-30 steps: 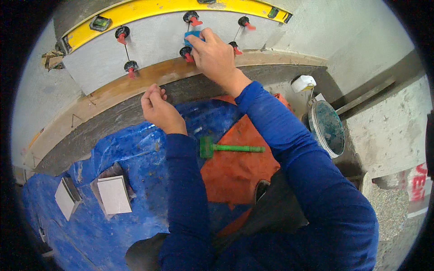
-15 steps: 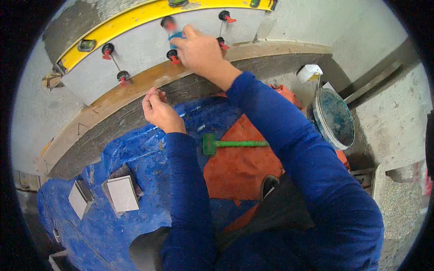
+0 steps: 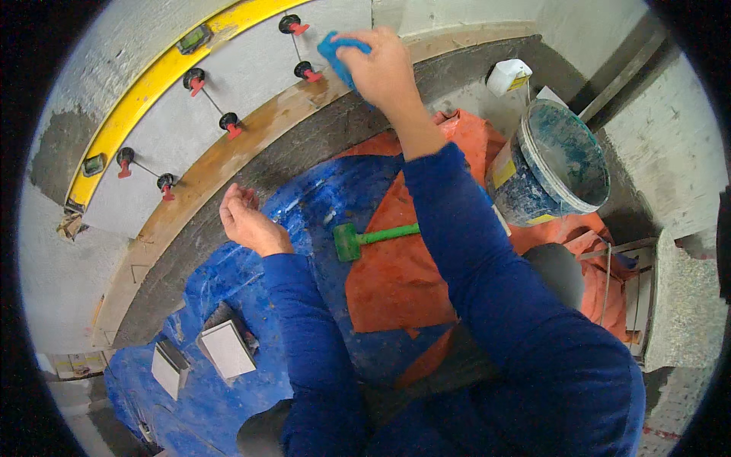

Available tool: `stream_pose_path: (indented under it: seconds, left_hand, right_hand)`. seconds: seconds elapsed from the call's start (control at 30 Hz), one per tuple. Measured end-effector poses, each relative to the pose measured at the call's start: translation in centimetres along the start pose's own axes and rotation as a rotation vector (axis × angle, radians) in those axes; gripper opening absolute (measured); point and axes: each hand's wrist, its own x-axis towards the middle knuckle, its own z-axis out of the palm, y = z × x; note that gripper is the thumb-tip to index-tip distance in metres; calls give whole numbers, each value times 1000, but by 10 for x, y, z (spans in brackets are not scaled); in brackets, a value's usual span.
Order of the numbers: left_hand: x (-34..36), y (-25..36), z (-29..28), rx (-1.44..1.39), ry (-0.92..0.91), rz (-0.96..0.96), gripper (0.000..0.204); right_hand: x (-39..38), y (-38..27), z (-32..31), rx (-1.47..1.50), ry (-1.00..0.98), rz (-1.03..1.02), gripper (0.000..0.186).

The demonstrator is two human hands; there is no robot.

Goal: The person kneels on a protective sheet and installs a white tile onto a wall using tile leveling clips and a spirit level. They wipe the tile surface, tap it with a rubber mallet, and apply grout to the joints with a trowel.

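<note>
My right hand (image 3: 382, 70) is closed round a crumpled blue cloth (image 3: 343, 57), just off the right end of the wooden batten (image 3: 301, 103). Lower and to the left, my left hand (image 3: 251, 223) is raised in front of the dark strip below the batten. Its fingers are loosely bent and slightly apart, with nothing visible in them. A pale wall panel (image 3: 247, 72) stands above the batten, carrying pairs of black round fittings with red levers (image 3: 231, 124) joined by thin rods. A long yellow spirit level (image 3: 145, 99) lies along the panel's top edge.
A green mallet (image 3: 348, 242) lies across blue sheeting (image 3: 221, 274) and orange sheeting (image 3: 396, 293). To the right stands a smeared bucket (image 3: 525, 179), with a small white container (image 3: 508, 77) behind it. Pale tile pieces (image 3: 229, 350) rest at lower left.
My right hand has moved right with the blue cloth, away from the levers and off the panel. My left hand has loosened slightly. The whole view has shifted and turned.
</note>
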Motion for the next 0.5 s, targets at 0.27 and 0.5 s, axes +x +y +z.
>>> stream_pose_path:
  seconds: [0.27, 0.5]
  left_hand:
    - [-2, -10, -7, 94, -80, 24, 25]
    - [-4, -8, -2, 70, -53, -29, 29]
  right_hand:
    - [10, 23, 45, -188, -149, -141, 21]
    - [-11, 43, 43, -185, -189, 13, 25]
